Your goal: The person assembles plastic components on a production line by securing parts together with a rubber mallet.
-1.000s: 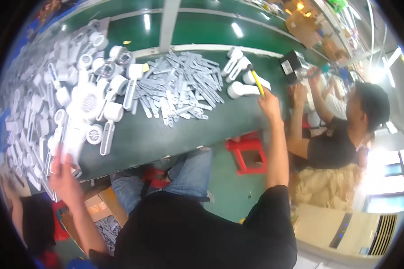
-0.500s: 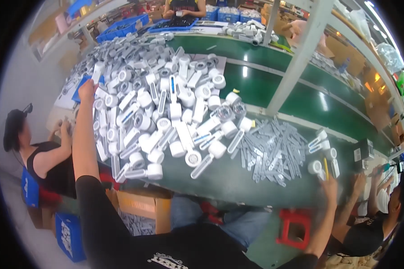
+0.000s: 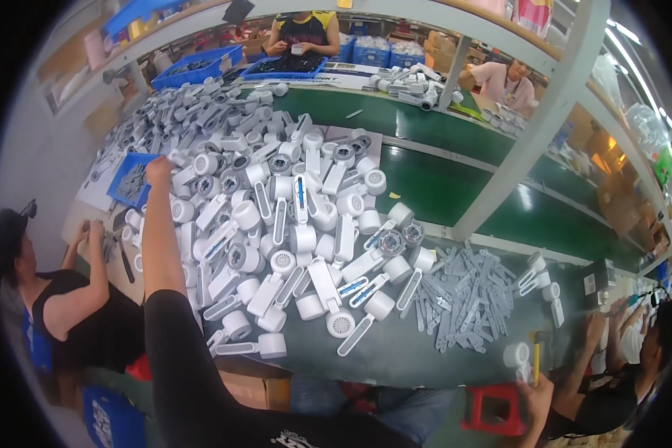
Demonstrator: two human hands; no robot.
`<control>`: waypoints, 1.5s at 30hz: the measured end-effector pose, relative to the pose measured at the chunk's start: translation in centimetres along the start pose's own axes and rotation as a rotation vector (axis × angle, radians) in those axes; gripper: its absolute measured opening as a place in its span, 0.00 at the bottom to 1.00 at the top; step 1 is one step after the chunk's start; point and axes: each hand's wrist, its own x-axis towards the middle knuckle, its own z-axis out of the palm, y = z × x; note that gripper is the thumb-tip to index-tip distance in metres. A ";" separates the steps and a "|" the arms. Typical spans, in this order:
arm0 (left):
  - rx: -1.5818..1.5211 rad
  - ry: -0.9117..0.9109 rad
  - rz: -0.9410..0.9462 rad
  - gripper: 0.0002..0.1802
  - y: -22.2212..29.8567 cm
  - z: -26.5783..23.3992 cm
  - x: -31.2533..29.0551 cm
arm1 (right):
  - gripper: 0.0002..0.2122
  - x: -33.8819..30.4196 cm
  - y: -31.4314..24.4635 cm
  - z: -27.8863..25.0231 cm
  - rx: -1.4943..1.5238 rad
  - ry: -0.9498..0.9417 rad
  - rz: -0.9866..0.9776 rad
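My left hand (image 3: 158, 172) is closed at the left edge of a big heap of white handheld fans (image 3: 341, 324), beside a small blue tray (image 3: 143, 160) of grey pieces. What its fingers hold, if anything, is hidden. Low on the right, my right hand (image 3: 537, 397) grips a white handheld fan (image 3: 517, 354), its round head tipped up. A slim yellow stick-like tool (image 3: 537, 358) stands up from the same hand. Ahead of that hand lies a pile of flat grey strips (image 3: 467, 302) on the green table (image 3: 396, 362).
Two more white fans (image 3: 532, 275) lie right of the strips, near a small dark box (image 3: 599, 276). A white post (image 3: 526, 123) rises beyond the table. Co-workers sit close at left and right; others work across the green belt (image 3: 425, 179). A red stool (image 3: 493, 409) stands below.
The white fan raised in my left hand no longer shows there. My left hand has come lower over the heap's edge. My right hand has drawn nearer to me, and the whole view has shifted.
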 end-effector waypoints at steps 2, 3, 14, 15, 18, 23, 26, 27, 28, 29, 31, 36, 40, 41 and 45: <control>0.530 -0.045 0.077 0.23 1.6 -4.8 -0.5 | 0.17 1.5 1.9 1.1 -0.018 -0.024 -0.082; 0.466 0.013 0.131 0.22 2.5 -9.1 -0.9 | 0.17 2.7 1.8 1.9 -0.019 -0.070 -0.102; -0.384 -0.899 1.067 0.32 42.0 -17.2 -63.3 | 0.25 3.9 -8.5 13.2 -0.071 -0.848 0.004; -0.462 -0.883 1.129 0.35 42.2 -16.6 -66.5 | 0.25 4.3 -9.3 13.8 -0.112 -0.926 0.018; -0.602 -0.897 1.121 0.42 43.6 -14.7 -72.2 | 0.18 5.2 -9.4 15.3 -0.185 -0.960 -0.076; -0.454 -0.830 1.104 0.19 42.9 -11.6 -74.6 | 0.18 4.5 -8.8 14.4 0.077 -0.738 -0.107; -0.448 -0.895 1.107 0.20 43.8 -11.6 -73.9 | 0.20 3.8 -5.9 10.7 0.253 -0.503 0.003; -0.431 -0.907 1.113 0.20 43.9 -11.4 -74.0 | 0.19 3.5 -4.5 10.2 0.311 -0.403 0.011; -0.442 -0.894 1.098 0.20 44.6 -11.6 -73.9 | 0.18 3.4 -3.3 9.6 0.394 -0.323 0.038; -0.447 -0.880 1.080 0.20 45.3 -12.0 -73.7 | 0.18 3.6 -1.9 9.8 0.442 -0.211 0.054; -0.444 -0.863 1.062 0.19 47.4 -10.8 -73.4 | 0.17 3.9 0.1 10.3 0.544 -0.040 0.065; -0.152 -1.046 1.059 0.14 52.3 -5.0 -75.6 | 0.14 5.9 2.5 12.7 0.682 0.082 0.062; -0.199 -0.993 1.037 0.10 52.3 -3.3 -75.8 | 0.14 5.6 2.3 13.0 0.758 0.089 0.080; -0.244 -1.025 1.027 0.09 52.4 -3.3 -75.0 | 0.15 5.5 2.2 12.8 0.775 0.067 0.068; -0.498 -1.336 0.775 0.08 53.2 -7.4 -71.6 | 0.18 1.1 -1.3 13.0 0.617 0.011 0.027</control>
